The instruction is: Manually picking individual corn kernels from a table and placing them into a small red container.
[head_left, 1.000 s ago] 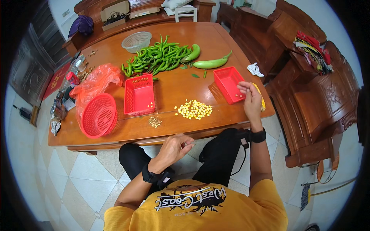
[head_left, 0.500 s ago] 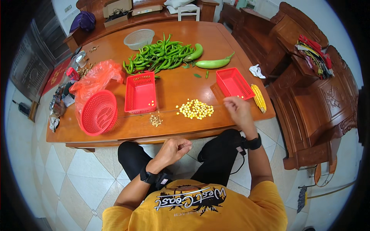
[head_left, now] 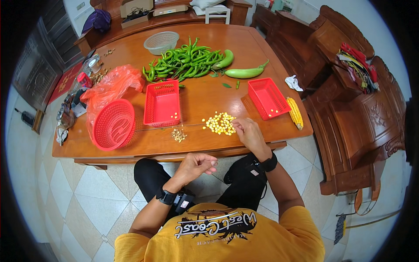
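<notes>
Right grip [head_left: 239, 124]: fingers bent down at the near right edge of the loose corn kernels [head_left: 219, 124]; cannot tell whether thumb and fingers meet or pinch a kernel.
Change: half a second ago this hand is just short of the right red basket [head_left: 254, 98]; now it is over at the heap, the basket clear of the fingers.
Meaning: reads as a return to the loose stock, most of which lies outside the baskets.
Corn kernels: yellow, spread on the worktop [head_left: 205, 146], under and left of the right grip.
Left grip [head_left: 213, 160]: nearer the body and left of the right grip, fingers loosely curled, thumb close to forefinger; contact or contents cannot be told; little changed.
Right red basket: beyond and right of the right grip; a few kernels at its near end.
Corn ear [head_left: 295, 113]: farther right, beside that basket.
Brownish bits [head_left: 178, 135]: small heap, beyond the left grip.
Left red basket [head_left: 162, 105]: beyond those bits; a couple of kernels inside.
Green peppers [head_left: 187, 63]: heaped farthest out.
</notes>
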`<state>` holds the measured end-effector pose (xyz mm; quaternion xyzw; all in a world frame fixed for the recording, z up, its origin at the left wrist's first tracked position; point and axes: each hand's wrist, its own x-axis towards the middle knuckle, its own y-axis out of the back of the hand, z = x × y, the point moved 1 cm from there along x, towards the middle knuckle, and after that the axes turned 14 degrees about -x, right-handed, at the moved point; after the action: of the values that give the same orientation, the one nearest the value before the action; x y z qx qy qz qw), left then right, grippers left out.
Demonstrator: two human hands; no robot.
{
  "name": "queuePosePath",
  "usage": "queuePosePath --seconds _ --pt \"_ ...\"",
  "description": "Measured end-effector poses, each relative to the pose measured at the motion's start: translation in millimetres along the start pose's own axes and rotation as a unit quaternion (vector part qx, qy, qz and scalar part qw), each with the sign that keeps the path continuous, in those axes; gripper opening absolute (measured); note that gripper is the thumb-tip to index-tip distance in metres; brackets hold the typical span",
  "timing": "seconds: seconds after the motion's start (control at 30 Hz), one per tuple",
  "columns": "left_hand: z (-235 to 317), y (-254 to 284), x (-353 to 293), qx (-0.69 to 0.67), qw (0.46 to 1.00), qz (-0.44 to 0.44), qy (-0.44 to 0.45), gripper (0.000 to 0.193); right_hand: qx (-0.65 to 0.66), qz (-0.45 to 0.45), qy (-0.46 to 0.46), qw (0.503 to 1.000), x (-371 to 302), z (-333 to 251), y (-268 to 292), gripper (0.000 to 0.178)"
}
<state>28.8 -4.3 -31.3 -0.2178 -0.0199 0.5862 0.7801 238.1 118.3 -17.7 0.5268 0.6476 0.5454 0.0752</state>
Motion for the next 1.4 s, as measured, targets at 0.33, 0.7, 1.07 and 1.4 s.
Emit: queuePosePath --seconds 0.33,0.7,1.07,1.4 --pt "0.1 1.5 -0.2 -0.001 1.0 0.007 0.002 0.024 -0.044 -0.028 0.016 0.999 20.7 1.9 -5.5 0.019" --pt "2.8 1.9 -0.3 -0.027 1.0 0.004 0.016 0.026 -0.09 -0.078 0.029 0.993 26.8 -4.6 -6.6 0.012" --pt "11.0 1.7 11.2 -0.196 0.978 0.009 0.069 0.026 -0.147 -0.068 0.045 0.986 25.7 -5.1 -11.1 0.01" --pt "14.2 -4.0 24.3 -0.377 0.922 -0.006 0.087 0.033 0.116 -0.134 0.038 0.984 2.3 -72.7 19.5 0.013"
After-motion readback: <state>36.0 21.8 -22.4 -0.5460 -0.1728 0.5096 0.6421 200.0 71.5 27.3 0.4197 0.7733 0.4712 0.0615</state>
